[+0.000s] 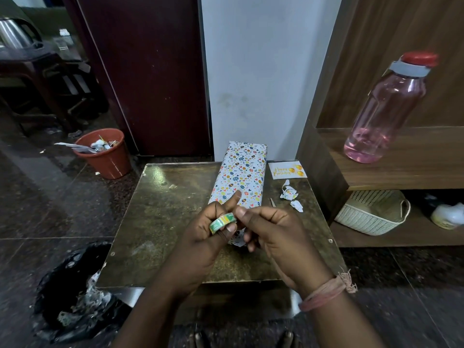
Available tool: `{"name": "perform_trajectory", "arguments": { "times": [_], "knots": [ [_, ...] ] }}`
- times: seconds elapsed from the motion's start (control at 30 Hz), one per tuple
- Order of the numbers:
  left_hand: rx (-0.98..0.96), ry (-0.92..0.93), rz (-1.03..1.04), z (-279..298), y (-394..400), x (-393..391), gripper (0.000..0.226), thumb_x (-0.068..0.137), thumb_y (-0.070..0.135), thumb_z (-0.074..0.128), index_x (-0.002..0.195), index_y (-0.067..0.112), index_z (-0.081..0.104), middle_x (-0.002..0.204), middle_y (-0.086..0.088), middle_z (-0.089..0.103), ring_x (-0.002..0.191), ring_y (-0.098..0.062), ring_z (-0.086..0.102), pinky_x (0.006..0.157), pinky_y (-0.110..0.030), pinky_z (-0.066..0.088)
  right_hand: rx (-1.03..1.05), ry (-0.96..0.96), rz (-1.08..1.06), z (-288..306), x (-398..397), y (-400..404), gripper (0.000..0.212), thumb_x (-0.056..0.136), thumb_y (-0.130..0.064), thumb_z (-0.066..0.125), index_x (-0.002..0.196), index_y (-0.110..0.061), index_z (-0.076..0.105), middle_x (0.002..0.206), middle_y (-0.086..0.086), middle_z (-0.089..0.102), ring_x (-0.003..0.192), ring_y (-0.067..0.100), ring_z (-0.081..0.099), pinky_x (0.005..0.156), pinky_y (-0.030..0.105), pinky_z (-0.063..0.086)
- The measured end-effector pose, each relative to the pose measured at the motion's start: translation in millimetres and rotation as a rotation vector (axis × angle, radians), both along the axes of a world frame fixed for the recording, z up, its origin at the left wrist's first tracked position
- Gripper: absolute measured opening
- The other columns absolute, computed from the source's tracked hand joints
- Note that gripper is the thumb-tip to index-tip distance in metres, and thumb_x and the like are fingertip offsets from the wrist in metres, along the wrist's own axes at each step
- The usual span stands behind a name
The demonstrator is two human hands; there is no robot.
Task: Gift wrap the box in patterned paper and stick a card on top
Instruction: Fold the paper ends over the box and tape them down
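Note:
A long box wrapped in white paper with coloured egg and heart prints [242,172] lies lengthwise on the small brown table [160,217]. My left hand [211,232] grips a green and yellow tape roll [222,222] just above the box's near end. My right hand [271,234] is beside it, with thumb and forefinger pinched at the roll's edge. A white "Happy Birthday" card with gold balloons [287,170] lies flat at the table's far right corner, apart from the box. The box's near end is hidden behind my hands.
Torn paper scraps [290,194] lie right of the box. An orange bin [106,153] and a black bag [72,292] stand on the floor to the left. A pink bottle [384,114] sits on the wooden shelf at right, with a white basket [374,214] below.

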State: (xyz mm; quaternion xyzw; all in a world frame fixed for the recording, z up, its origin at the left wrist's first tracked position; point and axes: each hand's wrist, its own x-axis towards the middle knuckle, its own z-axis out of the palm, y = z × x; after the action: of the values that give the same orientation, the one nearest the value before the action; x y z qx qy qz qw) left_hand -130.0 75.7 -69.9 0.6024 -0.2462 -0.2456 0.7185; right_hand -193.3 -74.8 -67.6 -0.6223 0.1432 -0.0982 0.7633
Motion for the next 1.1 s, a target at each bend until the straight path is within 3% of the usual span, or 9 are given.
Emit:
{"name": "perform_trajectory", "arguments": {
  "times": [0.23, 0.33, 0.57, 0.7, 0.77, 0.87, 0.93, 1.03, 1.1],
  "knots": [
    [-0.002, -0.035, 0.054, -2, -4, -2, 0.002, 0.092, 0.010, 0.060, 0.093, 0.009, 0.061, 0.146, -0.003, 0.060, 0.144, -0.026, 0.047, 0.120, -0.059, 0.030, 0.313, -0.044, -0.031, 12, 1, 5, 0.009, 0.090, -0.005, 0.067, 0.084, 0.001, 0.072, 0.071, 0.011, 0.058, 0.055, 0.012, 0.046, 0.045, 0.024, 0.035],
    [-0.035, -0.041, 0.079, 2, -4, -5, 0.028, 0.093, 0.010, 0.060, 0.078, 0.033, 0.065, 0.149, 0.003, 0.057, 0.141, -0.036, 0.048, 0.116, -0.063, 0.034, 0.336, 0.022, -0.004, 12, 1, 10, 0.009, 0.090, -0.007, 0.068, 0.084, -0.001, 0.071, 0.069, 0.008, 0.058, 0.053, 0.010, 0.045, 0.043, 0.023, 0.034],
    [-0.078, -0.041, 0.153, -2, -7, -6, 0.019, 0.098, 0.000, 0.059, 0.086, 0.012, 0.051, 0.145, 0.011, 0.060, 0.139, -0.009, 0.051, 0.118, -0.057, 0.034, 0.347, 0.130, 0.056, 5, 2, 14, 0.014, 0.091, -0.013, 0.071, 0.079, -0.006, 0.067, 0.067, 0.005, 0.058, 0.051, 0.011, 0.046, 0.041, 0.021, 0.036],
    [-0.111, -0.030, 0.095, -4, -8, -4, 0.011, 0.093, 0.008, 0.057, 0.094, 0.018, 0.058, 0.151, 0.004, 0.055, 0.144, -0.014, 0.045, 0.122, -0.055, 0.027, 0.198, 0.062, 0.000, -4, 1, 7, 0.005, 0.091, -0.003, 0.069, 0.095, 0.000, 0.067, 0.076, 0.011, 0.060, 0.054, 0.014, 0.050, 0.044, 0.025, 0.040],
    [-0.145, -0.001, 0.063, -3, -8, -4, 0.022, 0.094, 0.007, 0.056, 0.090, 0.027, 0.066, 0.154, 0.000, 0.052, 0.146, -0.018, 0.044, 0.122, -0.058, 0.025, 0.032, -0.016, 0.011, -3, 1, 2, 0.021, 0.091, 0.003, 0.067, 0.109, -0.008, 0.070, 0.085, 0.009, 0.065, 0.061, 0.015, 0.053, 0.051, 0.027, 0.045],
    [-0.195, 0.064, 0.036, -3, -10, -6, 0.031, 0.091, 0.007, 0.057, 0.082, 0.033, 0.071, 0.154, 0.003, 0.052, 0.140, -0.021, 0.051, 0.113, -0.046, 0.039, -0.097, -0.083, 0.086, -1, 0, 0, 0.031, 0.090, 0.005, 0.069, 0.114, -0.015, 0.073, 0.097, 0.007, 0.070, 0.065, 0.011, 0.053, 0.057, 0.024, 0.049],
    [-0.211, 0.098, 0.039, -6, -10, -6, 0.026, 0.089, 0.008, 0.057, 0.101, 0.024, 0.073, 0.151, 0.005, 0.055, 0.137, -0.024, 0.054, 0.105, -0.041, 0.043, -0.114, -0.083, 0.103, -1, -1, 2, 0.026, 0.091, 0.002, 0.069, 0.113, -0.011, 0.073, 0.099, 0.015, 0.072, 0.063, 0.010, 0.055, 0.059, 0.021, 0.049],
    [-0.192, 0.138, 0.023, -8, -8, -4, 0.047, 0.087, 0.008, 0.059, 0.126, -0.013, 0.045, 0.138, 0.004, 0.066, 0.131, -0.020, 0.058, 0.102, -0.040, 0.044, -0.114, -0.065, 0.104, -3, -1, 2, 0.019, 0.092, -0.004, 0.071, 0.111, -0.005, 0.072, 0.103, 0.021, 0.073, 0.064, 0.012, 0.060, 0.062, 0.022, 0.051],
    [-0.173, 0.137, 0.029, -8, -6, -3, 0.043, 0.085, 0.009, 0.063, 0.125, -0.001, 0.053, 0.133, 0.005, 0.069, 0.126, -0.016, 0.060, 0.100, -0.034, 0.049, -0.044, -0.052, 0.099, -4, -1, -2, 0.020, 0.089, -0.008, 0.075, 0.109, -0.004, 0.072, 0.100, 0.021, 0.074, 0.069, 0.016, 0.063, 0.065, 0.026, 0.053]
  ]
}}
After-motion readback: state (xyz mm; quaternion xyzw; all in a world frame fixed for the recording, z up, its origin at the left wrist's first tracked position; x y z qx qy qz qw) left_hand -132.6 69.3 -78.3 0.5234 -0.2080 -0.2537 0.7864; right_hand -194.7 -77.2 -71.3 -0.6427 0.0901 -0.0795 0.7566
